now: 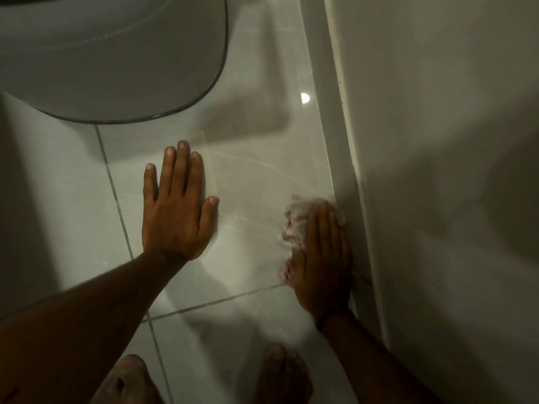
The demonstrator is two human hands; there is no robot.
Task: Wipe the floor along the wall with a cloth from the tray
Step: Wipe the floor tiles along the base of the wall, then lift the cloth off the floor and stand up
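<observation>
Wall: one, on the right. It runs away from the person, up the picture.
Floor: shiny pale tiles. The strip beside the wall is the part to wipe, I think.
Big round thing: one, grey, at the top left. I cannot tell what it is. No tray can be seen.
Feet: two, bare, at the bottom.
Left hand: flat on the floor, fingers spread, holding nothing. It is well apart from the wall.
Right hand: pressed flat on the cloth, fingers fairly straight, right beside the wall. It is the nearer hand.
Cloth: one, pale and bunched, blurry. It lies under the right hand and pokes out past the fingers and to their left.
Next move: push the cloth forward along the wall, I think.
</observation>
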